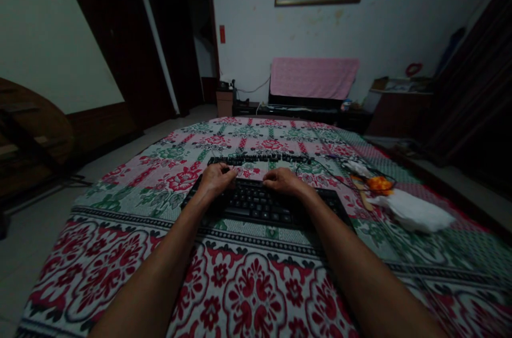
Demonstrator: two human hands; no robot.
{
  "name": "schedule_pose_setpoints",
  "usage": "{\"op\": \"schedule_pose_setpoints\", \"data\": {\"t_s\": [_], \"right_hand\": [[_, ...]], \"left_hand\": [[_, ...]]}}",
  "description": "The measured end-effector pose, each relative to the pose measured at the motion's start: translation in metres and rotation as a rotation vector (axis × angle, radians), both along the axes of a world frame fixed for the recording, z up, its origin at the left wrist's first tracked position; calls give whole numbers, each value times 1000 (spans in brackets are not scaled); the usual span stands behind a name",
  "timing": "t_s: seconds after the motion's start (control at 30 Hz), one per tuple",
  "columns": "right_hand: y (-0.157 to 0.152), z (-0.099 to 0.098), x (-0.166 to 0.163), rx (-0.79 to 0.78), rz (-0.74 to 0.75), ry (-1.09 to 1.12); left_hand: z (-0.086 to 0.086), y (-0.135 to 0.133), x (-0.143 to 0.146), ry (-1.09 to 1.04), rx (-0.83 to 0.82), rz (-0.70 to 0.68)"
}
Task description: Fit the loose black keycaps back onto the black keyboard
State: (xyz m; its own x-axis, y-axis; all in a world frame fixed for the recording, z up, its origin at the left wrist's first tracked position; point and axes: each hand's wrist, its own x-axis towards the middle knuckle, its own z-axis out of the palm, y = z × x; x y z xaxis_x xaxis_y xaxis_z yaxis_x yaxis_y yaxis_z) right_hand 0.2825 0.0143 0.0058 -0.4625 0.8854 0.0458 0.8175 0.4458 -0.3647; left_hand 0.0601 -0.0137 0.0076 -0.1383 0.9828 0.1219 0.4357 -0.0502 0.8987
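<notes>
A black keyboard (258,207) lies on the patterned tablecloth in front of me, most of its keys in place. My left hand (216,179) is over its upper left part, fingers curled and thumb stretched toward the fingertips; a small dark shape shows between them, too dim to name. Above the top edge, right of the middle, my right hand (282,182) is closed with thumb and fingers together. Whatever it may hold is hidden. Beyond both hands, small black keycaps (260,158) are lined up in a long row.
To the right lie a crumpled white cloth or bag (418,211), an orange bundle (380,184), a flat tan stick (365,196) and a dark cable (332,172). The floral tablecloth (256,295) covers the table. Beyond it stands a low cabinet with a pink towel (314,78) over something.
</notes>
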Motion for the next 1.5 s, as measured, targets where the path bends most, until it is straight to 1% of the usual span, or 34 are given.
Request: {"op": "schedule_pose_setpoints", "data": {"t_s": [0.1,0.23,0.33,0.47,0.53,0.63,0.77,0.93,1.13,1.3,1.5], "right_hand": [[-3,-5,-4,17,-30,0],[1,-14,-9,36,-61,-2],[5,-16,-11,32,-50,-34],[5,-13,-13,2,-57,-39],[5,-11,-15,-9,-65,-32],[7,-10,-22,-10,-80,-23],[13,-15,-34,5,-87,-3],[14,-20,-42,77,-88,-5],[7,-14,-49,172,-40,28],[4,-12,-53,149,-26,-23],[4,-15,-51,115,-16,10]], "left_hand": [[7,-6,3,119,-52,-19],[12,-10,7,244,-71,-32],[7,-7,7,257,-68,-54],[-4,0,4,259,-41,-56],[-5,2,4,272,-41,-48],[-2,0,4,320,-44,-24],[2,0,-2,395,-30,45],[2,2,-7,465,-8,74],[10,-6,1,545,5,85],[15,-10,3,575,11,110],[16,-14,9,651,61,103]]}}
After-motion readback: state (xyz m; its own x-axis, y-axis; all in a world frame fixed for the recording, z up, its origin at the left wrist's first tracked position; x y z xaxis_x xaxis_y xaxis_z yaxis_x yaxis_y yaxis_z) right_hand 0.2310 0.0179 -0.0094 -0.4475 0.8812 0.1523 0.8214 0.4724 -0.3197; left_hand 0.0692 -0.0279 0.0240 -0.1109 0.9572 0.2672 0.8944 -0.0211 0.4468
